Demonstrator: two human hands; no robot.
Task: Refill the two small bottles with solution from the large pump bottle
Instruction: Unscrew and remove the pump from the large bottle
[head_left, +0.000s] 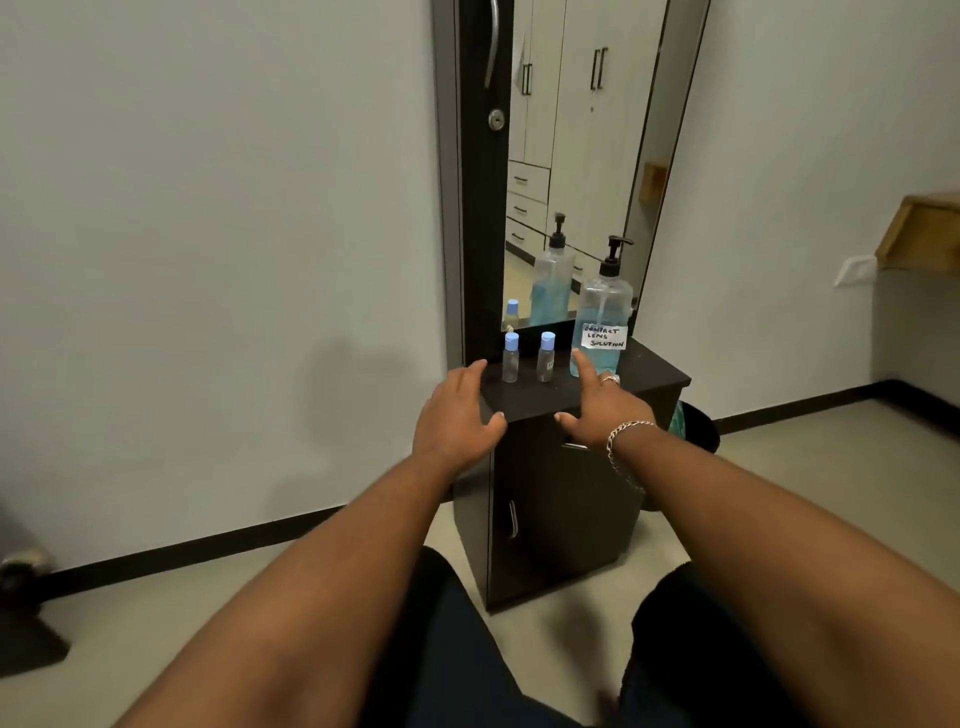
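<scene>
Two small clear bottles with blue caps stand upright on a dark cabinet top (660, 371): the left one (511, 359) and the right one (546, 358). To their right stands the large pump bottle (601, 317), half full of blue liquid, with a handwritten label and a black pump. My left hand (457, 415) hovers open in front of the left small bottle, holding nothing. My right hand (602, 402), wearing a ring and chain bracelet, reaches with straight fingers; its index fingertip is at the base of the pump bottle.
A tall mirror (582, 156) behind the cabinet reflects the bottles and wardrobes. The cabinet has a door with a metal handle (513, 519). A wooden shelf (919, 234) hangs on the right wall. A dark bin (698, 426) sits behind the cabinet on the floor.
</scene>
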